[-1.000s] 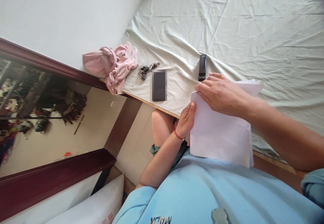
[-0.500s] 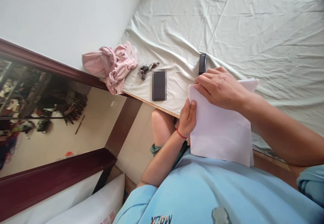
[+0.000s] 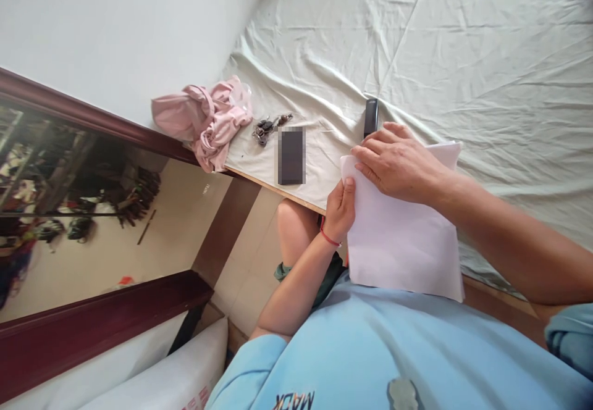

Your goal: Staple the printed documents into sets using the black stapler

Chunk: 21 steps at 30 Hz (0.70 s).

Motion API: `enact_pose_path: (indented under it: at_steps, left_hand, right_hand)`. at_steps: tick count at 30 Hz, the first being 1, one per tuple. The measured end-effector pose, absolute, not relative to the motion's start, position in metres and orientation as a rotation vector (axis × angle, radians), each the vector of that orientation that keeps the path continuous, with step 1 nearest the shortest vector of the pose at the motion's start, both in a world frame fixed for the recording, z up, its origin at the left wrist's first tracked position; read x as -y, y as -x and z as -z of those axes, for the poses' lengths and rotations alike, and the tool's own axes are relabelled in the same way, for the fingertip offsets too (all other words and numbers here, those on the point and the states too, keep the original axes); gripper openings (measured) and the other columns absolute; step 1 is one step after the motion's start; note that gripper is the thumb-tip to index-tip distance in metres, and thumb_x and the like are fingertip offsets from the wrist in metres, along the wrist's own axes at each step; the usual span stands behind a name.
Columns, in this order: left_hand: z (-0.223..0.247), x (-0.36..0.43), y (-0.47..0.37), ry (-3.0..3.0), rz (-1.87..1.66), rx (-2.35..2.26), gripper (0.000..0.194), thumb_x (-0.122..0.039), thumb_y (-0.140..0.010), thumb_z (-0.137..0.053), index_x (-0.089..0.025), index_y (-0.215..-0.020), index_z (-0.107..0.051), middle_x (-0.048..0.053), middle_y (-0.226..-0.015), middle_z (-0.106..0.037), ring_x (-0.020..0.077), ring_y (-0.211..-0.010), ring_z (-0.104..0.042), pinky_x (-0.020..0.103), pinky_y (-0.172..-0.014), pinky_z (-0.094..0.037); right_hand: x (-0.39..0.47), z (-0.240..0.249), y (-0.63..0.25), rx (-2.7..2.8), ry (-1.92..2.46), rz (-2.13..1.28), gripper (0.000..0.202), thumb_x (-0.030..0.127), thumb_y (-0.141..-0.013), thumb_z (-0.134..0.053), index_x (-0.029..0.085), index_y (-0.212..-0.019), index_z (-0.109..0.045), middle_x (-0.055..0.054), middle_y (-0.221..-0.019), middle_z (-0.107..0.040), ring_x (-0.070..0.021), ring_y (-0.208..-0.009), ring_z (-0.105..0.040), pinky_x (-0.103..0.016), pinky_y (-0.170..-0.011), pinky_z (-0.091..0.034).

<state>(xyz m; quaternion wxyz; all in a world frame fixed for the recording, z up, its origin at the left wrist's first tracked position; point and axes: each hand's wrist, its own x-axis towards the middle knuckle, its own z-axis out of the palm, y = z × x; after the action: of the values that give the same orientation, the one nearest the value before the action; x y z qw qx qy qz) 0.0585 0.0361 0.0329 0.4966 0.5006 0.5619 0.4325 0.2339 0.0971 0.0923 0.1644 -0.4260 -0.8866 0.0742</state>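
Observation:
White sheets of paper [image 3: 398,243], stacked together, lie between my hands and my shirt front. My left hand [image 3: 340,209] grips their left edge, the thumb on top and the fingers tucked underneath. Across the far edge of the sheets bends my right hand [image 3: 393,160], its thumb on the paper and its fingers curled over the rim near the upper left corner. Just beyond those fingers rests a long black object [image 3: 371,117], perhaps a stapler, with its near end hidden by the hand.
On the pale bedsheet [image 3: 486,58] lie a dark blurred rectangular object [image 3: 291,157], a bunch of keys [image 3: 264,131] and a crumpled pink cloth [image 3: 208,117]. A mirror [image 3: 92,206] in a dark red frame leans at the left. My knee [image 3: 294,231] shows below the board's edge.
Both hands and the sheets have shifted slightly left. The sheets' right corners now sit closer together. The black object and the keys have stayed put.

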Motion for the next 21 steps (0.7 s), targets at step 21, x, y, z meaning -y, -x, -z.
enact_pose_path:
  at_steps: [21]
  left_hand:
    - [-0.027, -0.059, -0.063, -0.872, -0.864, -1.247, 0.036, -0.050, -0.102, -0.063, -0.017, -0.087, -0.063, 0.003, -0.079, -0.070, 0.0187, -0.086, -0.068, 0.030, -0.083, -0.055]
  right_hand:
    - [-0.129, -0.057, -0.256, 2.243, 1.698, -0.716, 0.034, 0.038, -0.098, -0.048, 0.023, -0.075, -0.069, -0.008, -0.077, -0.071, -0.0261, -0.082, -0.065, -0.038, -0.072, -0.044]
